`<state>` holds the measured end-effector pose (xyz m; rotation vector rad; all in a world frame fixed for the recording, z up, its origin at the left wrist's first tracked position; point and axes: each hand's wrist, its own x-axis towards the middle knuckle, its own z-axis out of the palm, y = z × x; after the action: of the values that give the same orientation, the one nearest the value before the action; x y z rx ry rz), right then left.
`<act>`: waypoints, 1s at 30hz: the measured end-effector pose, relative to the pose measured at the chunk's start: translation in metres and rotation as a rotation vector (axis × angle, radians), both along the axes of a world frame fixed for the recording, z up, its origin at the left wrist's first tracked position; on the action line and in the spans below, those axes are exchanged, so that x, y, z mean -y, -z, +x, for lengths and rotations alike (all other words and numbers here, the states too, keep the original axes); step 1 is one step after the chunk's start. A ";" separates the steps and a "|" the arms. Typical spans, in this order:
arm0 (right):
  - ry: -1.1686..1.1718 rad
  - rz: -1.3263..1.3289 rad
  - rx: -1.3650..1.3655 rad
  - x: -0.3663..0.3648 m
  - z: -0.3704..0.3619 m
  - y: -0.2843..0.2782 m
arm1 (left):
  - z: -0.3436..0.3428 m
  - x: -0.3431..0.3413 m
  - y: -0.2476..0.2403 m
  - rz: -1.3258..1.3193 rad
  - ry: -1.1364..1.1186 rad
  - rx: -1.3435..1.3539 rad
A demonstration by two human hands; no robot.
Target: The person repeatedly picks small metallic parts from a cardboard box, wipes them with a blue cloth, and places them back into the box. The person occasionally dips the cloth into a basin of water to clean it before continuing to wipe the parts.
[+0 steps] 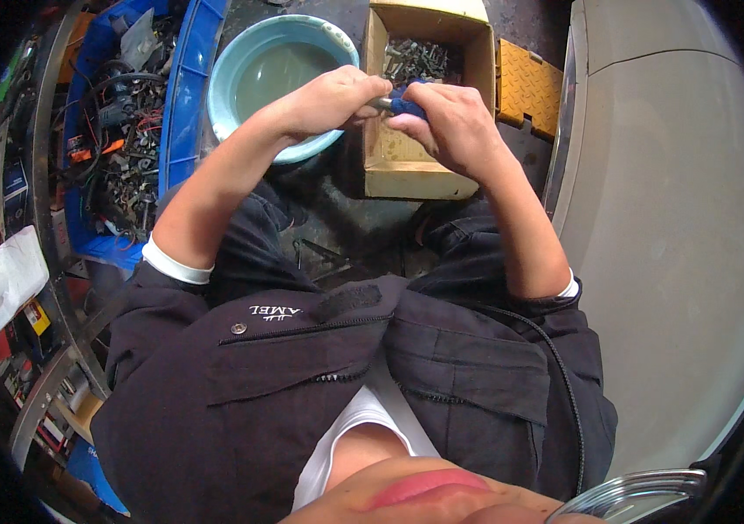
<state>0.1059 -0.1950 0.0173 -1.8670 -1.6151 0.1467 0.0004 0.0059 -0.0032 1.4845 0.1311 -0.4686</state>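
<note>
In front of me, both hands meet over the near left side of a cardboard box (429,185). A small blue-handled tool (409,106) with a short metal shaft lies between them; its exact kind is hard to make out. My right hand (459,127) is closed around the blue part. The fingers of my left hand (330,100) pinch the metal end, and they hide its tip. Inside the box, beyond my hands, lies a heap of small metal screws or bolts (420,63). Left of the box stands a light blue basin (225,83) holding cloudy liquid, partly covered by my left forearm.
On the left, a blue crate (182,96) is full of cables and metal parts, beside a metal shelf frame (44,175). A yellow ribbed plate (529,83) lies right of the box. A large grey-beige panel (669,218) borders my right side.
</note>
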 end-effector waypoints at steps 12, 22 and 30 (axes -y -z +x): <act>0.088 -0.075 -0.555 0.001 -0.003 -0.005 | -0.003 0.015 -0.002 0.618 -0.286 0.649; -0.196 -0.204 -0.574 0.008 0.003 -0.002 | 0.001 0.007 0.001 0.238 -0.099 0.449; -0.306 -0.157 -0.744 0.010 0.001 -0.004 | -0.001 0.008 -0.012 0.072 -0.003 0.386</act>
<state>0.1067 -0.2047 0.0212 -1.3947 -1.3508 0.9966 -0.0007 -0.0020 0.0092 1.6185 -0.1562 -0.1689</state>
